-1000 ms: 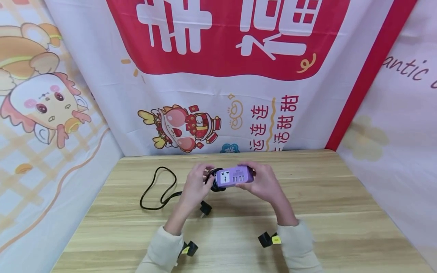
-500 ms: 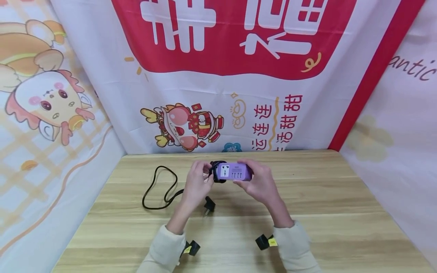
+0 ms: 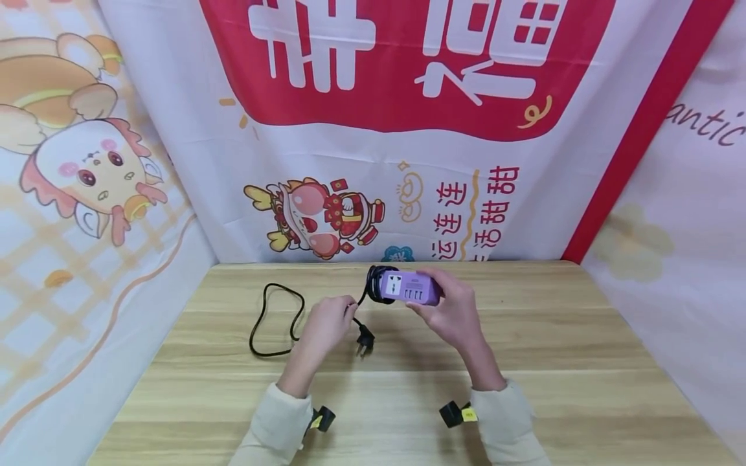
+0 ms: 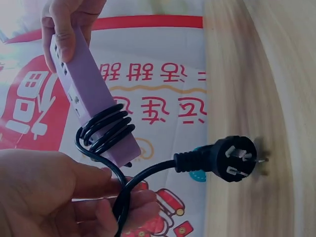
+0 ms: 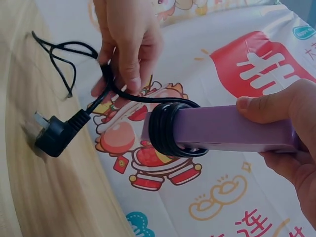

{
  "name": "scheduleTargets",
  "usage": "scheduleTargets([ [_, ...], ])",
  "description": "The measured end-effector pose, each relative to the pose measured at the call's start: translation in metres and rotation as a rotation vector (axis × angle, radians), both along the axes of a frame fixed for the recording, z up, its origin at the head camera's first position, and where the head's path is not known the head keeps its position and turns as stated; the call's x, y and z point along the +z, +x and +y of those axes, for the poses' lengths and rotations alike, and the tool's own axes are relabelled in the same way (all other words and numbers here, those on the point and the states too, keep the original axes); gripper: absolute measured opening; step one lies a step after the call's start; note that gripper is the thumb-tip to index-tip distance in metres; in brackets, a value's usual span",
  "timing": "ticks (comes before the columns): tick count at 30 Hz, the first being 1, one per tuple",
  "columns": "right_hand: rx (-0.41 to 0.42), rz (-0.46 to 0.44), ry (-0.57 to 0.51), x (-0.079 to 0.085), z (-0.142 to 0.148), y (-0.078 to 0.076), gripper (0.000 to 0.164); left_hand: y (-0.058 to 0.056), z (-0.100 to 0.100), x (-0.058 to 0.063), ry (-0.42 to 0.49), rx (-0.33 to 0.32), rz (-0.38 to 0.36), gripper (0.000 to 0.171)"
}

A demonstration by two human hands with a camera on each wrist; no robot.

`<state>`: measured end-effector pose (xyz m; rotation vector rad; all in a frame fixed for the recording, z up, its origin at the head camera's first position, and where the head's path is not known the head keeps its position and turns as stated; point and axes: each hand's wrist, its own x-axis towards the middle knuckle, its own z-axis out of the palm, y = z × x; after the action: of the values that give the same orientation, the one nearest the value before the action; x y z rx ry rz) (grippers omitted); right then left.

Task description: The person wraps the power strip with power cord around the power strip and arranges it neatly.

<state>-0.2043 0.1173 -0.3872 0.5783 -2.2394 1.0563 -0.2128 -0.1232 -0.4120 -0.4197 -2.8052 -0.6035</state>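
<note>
My right hand (image 3: 456, 312) grips a purple power strip (image 3: 421, 286) by its right end, thumb on one side and fingers on the other. Black power cord is wound in several turns (image 5: 167, 129) round the strip's other end. To the left, my left hand (image 3: 327, 325) holds the cord between thumb and fingers, a short way from the strip, and a taut stretch of cord (image 5: 143, 99) runs between them. The cord's black plug (image 4: 236, 159) dangles below that hand, prongs pointing away from the cord. A socket and several USB ports show on the strip's face in the head view.
A loose loop of the same cord (image 3: 252, 333) lies on the wooden table (image 3: 553, 336) left of my left hand. Printed cloth (image 3: 373, 155) hangs behind the table and along both sides. A black wrist camera (image 3: 451, 414) sits by each sleeve.
My left hand has moved from the strip's end down and to the left, holding the cord. The strip has shifted slightly up in my right hand, and the plug hangs further right.
</note>
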Motion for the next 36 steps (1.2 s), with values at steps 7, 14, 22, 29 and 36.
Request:
scheduleTargets([
  [7,-0.075,0.087,-0.045,0.003,0.008,0.0,0.063,0.0,-0.005,0.003,0.105,0.013,-0.13,0.021],
  [14,-0.094,0.107,-0.094,0.006,0.017,-0.003,0.064,-0.006,-0.003,0.001,0.427,-0.122,-0.27,0.029],
  [22,-0.069,0.124,-0.124,0.007,0.019,-0.003,0.064,-0.013,-0.008,-0.003,0.683,-0.223,-0.52,0.032],
  [29,-0.026,0.116,-0.238,0.007,0.017,-0.002,0.063,-0.016,-0.007,-0.005,0.831,-0.191,-0.588,0.015],
  [36,-0.047,0.065,-0.353,0.005,0.016,-0.003,0.06,-0.012,0.0,-0.004,0.686,-0.116,-0.304,0.009],
])
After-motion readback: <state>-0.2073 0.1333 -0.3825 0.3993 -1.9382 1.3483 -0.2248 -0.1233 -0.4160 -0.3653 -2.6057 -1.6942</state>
